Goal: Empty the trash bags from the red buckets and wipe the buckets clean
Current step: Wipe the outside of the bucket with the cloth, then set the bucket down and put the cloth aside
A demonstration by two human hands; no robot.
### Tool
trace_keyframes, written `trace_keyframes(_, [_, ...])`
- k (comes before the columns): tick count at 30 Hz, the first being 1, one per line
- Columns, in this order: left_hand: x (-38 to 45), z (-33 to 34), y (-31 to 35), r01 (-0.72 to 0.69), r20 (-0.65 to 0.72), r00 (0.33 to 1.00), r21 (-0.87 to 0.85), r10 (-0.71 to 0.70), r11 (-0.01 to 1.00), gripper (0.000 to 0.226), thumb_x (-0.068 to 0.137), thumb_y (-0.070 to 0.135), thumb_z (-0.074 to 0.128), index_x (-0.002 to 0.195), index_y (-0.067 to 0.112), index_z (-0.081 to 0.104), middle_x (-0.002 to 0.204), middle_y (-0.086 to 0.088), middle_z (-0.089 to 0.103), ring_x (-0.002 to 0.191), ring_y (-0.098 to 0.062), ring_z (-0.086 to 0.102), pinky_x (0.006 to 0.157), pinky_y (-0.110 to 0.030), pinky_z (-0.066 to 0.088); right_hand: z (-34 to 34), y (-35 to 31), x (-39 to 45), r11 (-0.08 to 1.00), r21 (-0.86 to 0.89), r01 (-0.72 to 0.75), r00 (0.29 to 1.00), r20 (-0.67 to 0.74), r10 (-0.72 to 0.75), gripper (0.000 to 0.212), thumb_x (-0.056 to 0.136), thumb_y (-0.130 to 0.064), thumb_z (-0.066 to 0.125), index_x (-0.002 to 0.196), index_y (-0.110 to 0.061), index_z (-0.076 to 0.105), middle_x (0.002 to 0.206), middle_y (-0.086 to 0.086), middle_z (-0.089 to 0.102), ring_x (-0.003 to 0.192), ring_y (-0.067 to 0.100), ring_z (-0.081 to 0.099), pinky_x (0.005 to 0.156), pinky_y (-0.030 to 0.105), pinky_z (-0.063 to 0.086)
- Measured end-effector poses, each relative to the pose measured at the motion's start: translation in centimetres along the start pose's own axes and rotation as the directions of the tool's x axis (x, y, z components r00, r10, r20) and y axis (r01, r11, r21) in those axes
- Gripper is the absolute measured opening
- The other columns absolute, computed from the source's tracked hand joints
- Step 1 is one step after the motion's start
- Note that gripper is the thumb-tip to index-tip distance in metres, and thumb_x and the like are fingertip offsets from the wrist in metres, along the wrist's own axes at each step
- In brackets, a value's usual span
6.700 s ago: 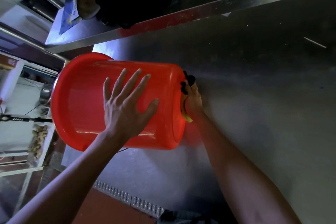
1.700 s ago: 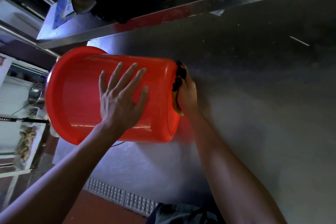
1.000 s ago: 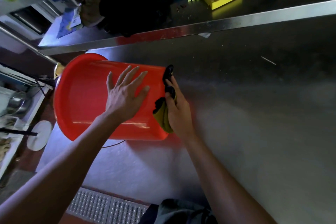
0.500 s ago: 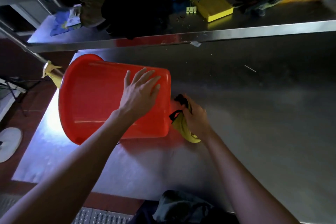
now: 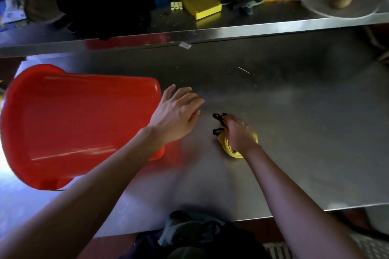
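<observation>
While the red bucket (image 5: 80,124) lies on its side at the 9 o'clock part of the steel table (image 5: 294,132), its mouth turned toward 9 o'clock and its base toward the middle, no trash bag can be seen in it. Just off the base, at the 3 o'clock side of the bucket, the left hand (image 5: 176,118) is held with fingers straight and spread, apparently clear of the plastic (motion blur makes contact hard to judge). Toward 3 o'clock from that hand, the right hand (image 5: 237,134) is curled down onto a bunched yellow cloth (image 5: 231,149), which is pressed against the table, a black strip sticking out past the fingers.

Thin plastic is suggested by the bucket's look, so it is judged light, fairly stiff, smooth and apt to roll or slide on steel. It would best be taken by the rim, or steadied with a flat palm on the wall. Being soft, the cloth can be gripped anywhere in a bunch.
</observation>
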State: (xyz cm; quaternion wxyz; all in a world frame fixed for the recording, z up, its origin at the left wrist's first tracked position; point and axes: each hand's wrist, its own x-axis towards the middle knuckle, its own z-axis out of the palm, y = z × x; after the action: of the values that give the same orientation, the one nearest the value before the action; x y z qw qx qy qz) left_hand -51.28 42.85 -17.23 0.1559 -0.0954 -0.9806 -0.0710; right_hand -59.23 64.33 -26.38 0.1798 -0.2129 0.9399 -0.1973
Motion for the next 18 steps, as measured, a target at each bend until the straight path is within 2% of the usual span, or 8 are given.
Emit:
trace_keyframes(2, [0.1,1.1,1.1,-0.037,0.030,0.999,-0.035,0.038,0.999,0.035,0.095,0.029,0.054,0.121,0.015,0.073,0.119,-0.002,0.072,0.121,-0.029,0.063,0.102,-0.050,0.048,-0.4,1.1,0.0,0.998,-0.060,-0.021,0.999,0.024,0.022,0.042,0.098,-0.013,0.045,0.140,-0.019,0.053,0.148,0.003,0.049,0.124,0.039,0.055,0.103,0.048,0.045])
trace_keyframes(5, [0.2,2.8,2.9,-0.018,0.142,0.989,-0.067,0.027,0.998,0.037,0.093,0.031,0.049,0.117,0.016,0.073,0.113,-0.002,0.074,0.111,-0.030,0.067,0.094,-0.046,0.052,-1.1,2.2,-0.2,0.993,-0.094,-0.076,0.994,0.066,0.082,0.043,0.099,-0.020,0.050,0.142,-0.023,0.052,0.147,0.001,0.049,0.124,0.037,0.054,0.104,0.047,0.044])
trace_keyframes(9, [0.1,4.5,4.0,0.040,0.274,0.961,-0.041,-0.027,0.998,0.029,0.093,0.028,0.059,0.118,0.018,0.071,0.113,-0.002,0.074,0.112,-0.031,0.067,0.094,-0.045,0.050,-2.0,3.1,-0.3,0.988,-0.135,-0.081,0.993,0.073,0.091,0.047,0.099,-0.031,0.053,0.146,-0.029,0.045,0.150,-0.007,0.044,0.135,0.029,0.043,0.105,0.049,0.038])
trace_keyframes(12, [0.4,5.1,4.4,0.061,0.324,0.944,-0.008,-0.055,0.998,0.029,0.096,0.031,0.059,0.120,0.018,0.070,0.116,-0.001,0.073,0.114,-0.031,0.065,0.097,-0.044,0.047,-2.2,3.4,-0.4,0.984,-0.170,-0.061,0.993,0.087,0.076,0.052,0.097,-0.031,0.054,0.148,-0.030,0.041,0.154,-0.006,0.039,0.140,0.028,0.036,0.107,0.050,0.035])
trace_keyframes(15, [0.5,5.1,4.7,0.079,0.324,0.943,-0.004,-0.074,0.997,0.031,0.099,0.033,0.056,0.123,0.019,0.069,0.120,0.000,0.073,0.117,-0.029,0.064,0.100,-0.045,0.046,-2.4,3.2,-0.3,0.980,-0.194,-0.035,0.997,0.060,0.047,0.046,0.100,-0.033,0.051,0.145,-0.028,0.045,0.151,-0.004,0.043,0.140,0.027,0.036,0.107,0.049,0.034])
trace_keyframes(18, [0.1,4.2,4.5,0.094,0.256,0.963,-0.006,-0.089,0.996,0.026,0.096,0.029,0.058,0.114,0.017,0.072,0.113,-0.001,0.074,0.111,-0.030,0.067,0.094,-0.045,0.050,-3.3,2.1,0.0,0.984,-0.180,0.005,0.998,0.062,0.006,0.041,0.103,-0.032,0.047,0.143,-0.023,0.048,0.151,0.001,0.043,0.141,0.028,0.035,0.111,0.047,0.031])
